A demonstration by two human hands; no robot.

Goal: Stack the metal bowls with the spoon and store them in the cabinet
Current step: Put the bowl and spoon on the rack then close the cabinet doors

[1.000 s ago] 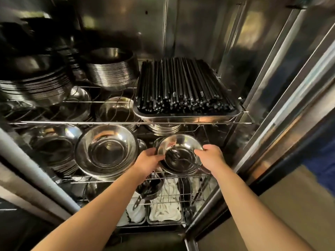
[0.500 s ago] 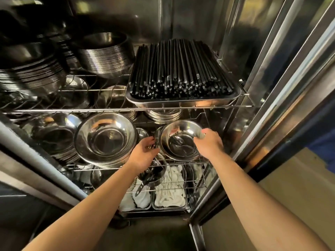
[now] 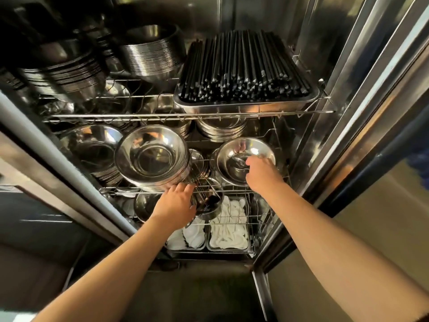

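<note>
Wire middle shelf (image 3: 234,190) carries stacked metal bowls (image 3: 152,159) (one holding a spoon (image 3: 239,164)).

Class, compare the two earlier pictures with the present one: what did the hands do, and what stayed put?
The left hand let go of the bowl with the spoon and dropped to the shelf's front edge. The right hand kept its hold, now over the bowl's near rim. The bowl went deeper onto the middle shelf. The chopstick tray and large bowl stack stayed.

Dim cabinet (image 3: 348,66), warm glare on steel.
Left side smeared by motion blur; wide-angle bends the edges.
</note>
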